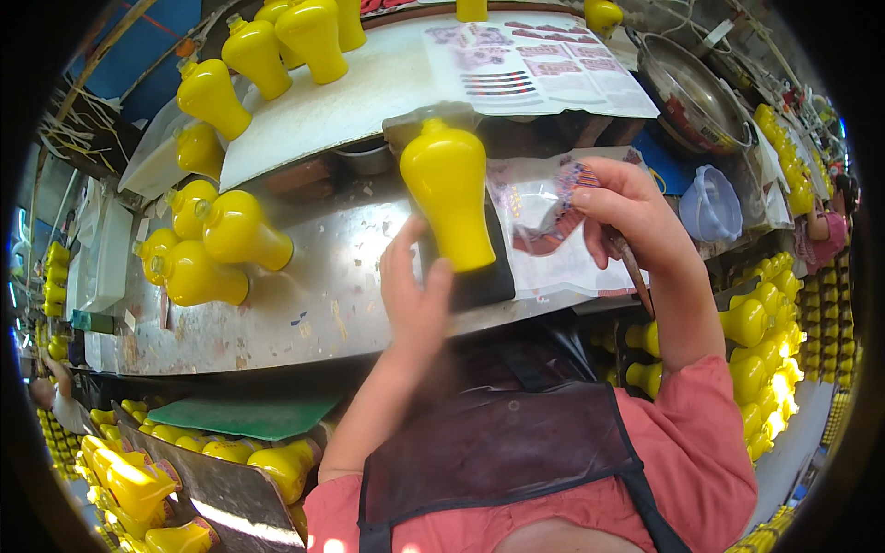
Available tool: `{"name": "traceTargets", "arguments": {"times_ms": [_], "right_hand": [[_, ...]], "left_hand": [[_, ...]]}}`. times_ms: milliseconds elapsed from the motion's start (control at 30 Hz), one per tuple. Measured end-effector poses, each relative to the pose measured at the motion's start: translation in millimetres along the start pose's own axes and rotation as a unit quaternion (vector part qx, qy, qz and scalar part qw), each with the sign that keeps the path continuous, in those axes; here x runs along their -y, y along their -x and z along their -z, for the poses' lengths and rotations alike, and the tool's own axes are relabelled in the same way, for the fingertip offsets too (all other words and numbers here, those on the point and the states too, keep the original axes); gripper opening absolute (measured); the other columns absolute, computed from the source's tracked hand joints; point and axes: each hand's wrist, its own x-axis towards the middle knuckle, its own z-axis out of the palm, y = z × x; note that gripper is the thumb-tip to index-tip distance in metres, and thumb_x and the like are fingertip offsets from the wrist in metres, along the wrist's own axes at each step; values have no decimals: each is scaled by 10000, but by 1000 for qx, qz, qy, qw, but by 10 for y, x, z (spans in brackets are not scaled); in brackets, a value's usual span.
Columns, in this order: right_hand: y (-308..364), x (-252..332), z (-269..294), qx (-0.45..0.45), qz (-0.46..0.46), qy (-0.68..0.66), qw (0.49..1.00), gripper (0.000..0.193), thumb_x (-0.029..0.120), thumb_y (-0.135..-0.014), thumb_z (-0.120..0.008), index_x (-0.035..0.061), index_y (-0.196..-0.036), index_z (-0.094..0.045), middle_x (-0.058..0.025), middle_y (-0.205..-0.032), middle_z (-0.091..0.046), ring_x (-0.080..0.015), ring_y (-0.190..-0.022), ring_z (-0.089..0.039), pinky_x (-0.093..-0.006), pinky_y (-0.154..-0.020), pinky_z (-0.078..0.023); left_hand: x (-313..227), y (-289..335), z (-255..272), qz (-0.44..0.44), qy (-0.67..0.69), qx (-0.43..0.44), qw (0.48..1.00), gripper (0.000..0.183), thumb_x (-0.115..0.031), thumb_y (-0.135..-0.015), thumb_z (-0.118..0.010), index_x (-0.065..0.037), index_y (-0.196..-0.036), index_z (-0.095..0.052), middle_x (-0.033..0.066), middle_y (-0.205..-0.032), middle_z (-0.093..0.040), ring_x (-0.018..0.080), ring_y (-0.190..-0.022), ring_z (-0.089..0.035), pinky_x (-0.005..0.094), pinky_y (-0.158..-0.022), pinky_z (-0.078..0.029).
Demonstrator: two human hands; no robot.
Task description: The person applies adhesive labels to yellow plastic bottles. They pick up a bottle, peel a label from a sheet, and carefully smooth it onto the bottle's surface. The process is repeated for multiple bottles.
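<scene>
A glossy yellow vase (447, 189) with a narrow neck stands on a dark block (484, 272) at the middle of the metal bench. My left hand (415, 286) is beside its lower left, fingers apart and slightly blurred; whether a fingertip touches the vase I cannot tell. In my right hand (636, 212) a thin patterned decal strip (564, 207) is pinched between thumb and forefinger. A brown, narrow, pointed tool (634, 272) sticks out below the same hand's curled fingers. Under that hand lies a printed decal sheet (553, 272) with reddish patterns.
Several yellow vases (244, 230) are grouped on the bench (304, 318) at left. More stand on a white board (359, 101) bearing another decal sheet (544, 64). At right are a metal pan (691, 92) and a pale blue bucket (711, 205). A green board (244, 417) lies lower left.
</scene>
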Motion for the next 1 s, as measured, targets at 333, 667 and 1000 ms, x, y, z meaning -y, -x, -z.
{"name": "traceTargets", "arguments": {"times_ms": [333, 667, 1000], "right_hand": [[-89, 126, -249, 1, 26, -147, 989, 228, 252, -962, -639, 38, -1033, -668, -67, -840, -738, -81, -462, -584, -209, -403, -353], [-109, -1043, -198, -125, -52, -228, 964, 247, 236, -1025, -602, -2, -1065, -653, -115, -975, -751, -106, -474, -600, -207, -399, -401], [-221, -1325, -358, -104, -115, -224, 962, 256, 210, -1008, -596, -32, -1050, -666, -137, -1019, -758, -110, -503, -600, -223, -438, -431]], "left_hand": [[-299, -287, 346, 246, 352, 213, 878, 341, -308, -1010, -645, -49, -1226, -694, 74, -1010, -752, 136, -876, -681, 278, -787, -518], [-125, -366, 487, 278, 269, 120, 914, 279, -68, -893, -784, -27, -1148, -678, -2, -857, -687, 65, -712, -615, 205, -666, -476], [104, -396, 665, 316, 216, 108, 918, 347, -51, -884, -784, -23, -1209, -664, -24, -834, -673, 49, -728, -603, 197, -673, -459]]}}
